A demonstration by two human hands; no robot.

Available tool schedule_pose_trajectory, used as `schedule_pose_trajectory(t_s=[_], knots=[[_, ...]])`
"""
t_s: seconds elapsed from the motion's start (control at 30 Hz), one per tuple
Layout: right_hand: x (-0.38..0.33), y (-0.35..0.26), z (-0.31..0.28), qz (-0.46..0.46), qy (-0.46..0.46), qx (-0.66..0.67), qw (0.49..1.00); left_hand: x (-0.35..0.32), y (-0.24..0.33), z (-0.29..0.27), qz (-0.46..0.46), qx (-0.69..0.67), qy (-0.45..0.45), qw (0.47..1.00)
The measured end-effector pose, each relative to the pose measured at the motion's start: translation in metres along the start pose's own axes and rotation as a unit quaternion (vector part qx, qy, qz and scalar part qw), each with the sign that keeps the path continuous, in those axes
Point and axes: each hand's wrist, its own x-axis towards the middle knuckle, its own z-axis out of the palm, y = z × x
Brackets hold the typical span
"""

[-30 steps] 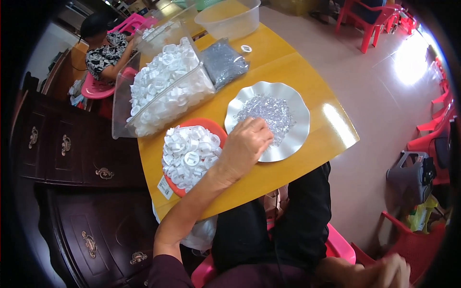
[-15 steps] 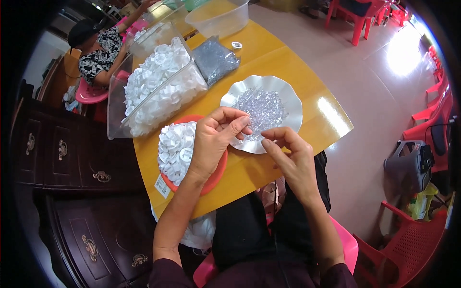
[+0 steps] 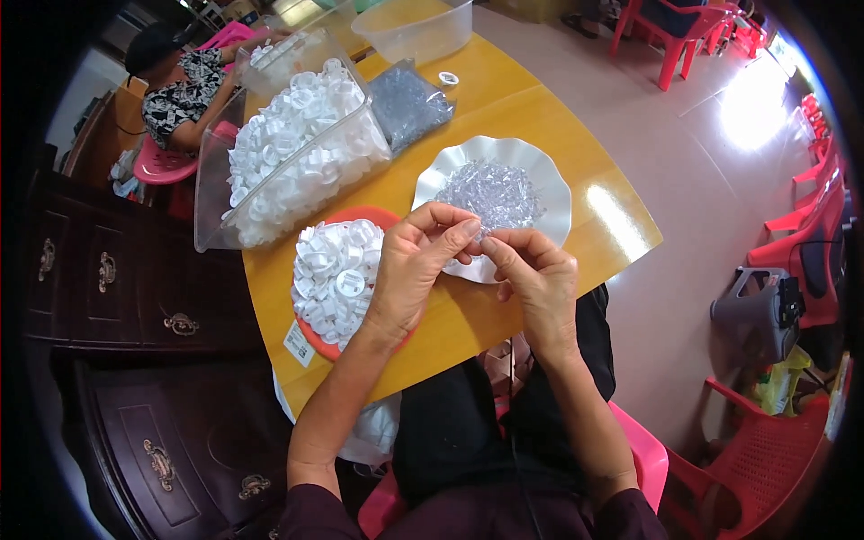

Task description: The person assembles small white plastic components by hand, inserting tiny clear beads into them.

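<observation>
My left hand [image 3: 416, 261] and my right hand [image 3: 533, 281] meet over the near edge of a white scalloped plate [image 3: 551, 193]. Thumb and forefinger are pinched together on each, their tips touching or nearly so. Whatever they hold is too small and covered to name. A heap of small clear plastic pieces [image 3: 493, 191] fills the middle of the plate. Left of my left hand, an orange-red bowl [image 3: 335, 349] is piled with white round plastic parts [image 3: 335, 270]; my left wrist crosses in front of its right side.
A large clear bin [image 3: 297, 202] of white parts stands at the table's left, beside a bag of clear pieces [image 3: 409, 103]. Farther back are one loose white part [image 3: 448, 79] and a clear tub [image 3: 418, 31]. Another person [image 3: 175, 90] sits far left. Red chairs [image 3: 765, 450] stand right.
My right hand has moved left and up, bringing its fingertips to those of my left hand. The other person's arm at the far left has come down.
</observation>
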Motion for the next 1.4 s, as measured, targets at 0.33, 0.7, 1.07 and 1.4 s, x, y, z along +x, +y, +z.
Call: schedule_pose_trajectory(t_s=[0.33, 0.7, 1.07, 1.4], knots=[[-0.005, -0.004, -0.010, 0.053, 0.011, 0.022, 0.998, -0.002, 0.002, -0.003, 0.041, 0.124, 0.009, 0.991], [-0.028, -0.009, -0.011, 0.052, -0.036, -0.032, 0.997, -0.047, 0.017, -0.003, 0.009, 0.148, 0.000, 0.989], [-0.064, 0.015, 0.006, 0.056, -0.104, -0.013, 0.993, -0.097, 0.018, -0.015, -0.063, 0.076, 0.037, 0.994], [-0.068, 0.020, 0.004, 0.070, -0.084, 0.016, 0.994, -0.037, 0.054, -0.074, 0.215, 0.616, 0.118, 0.749]])
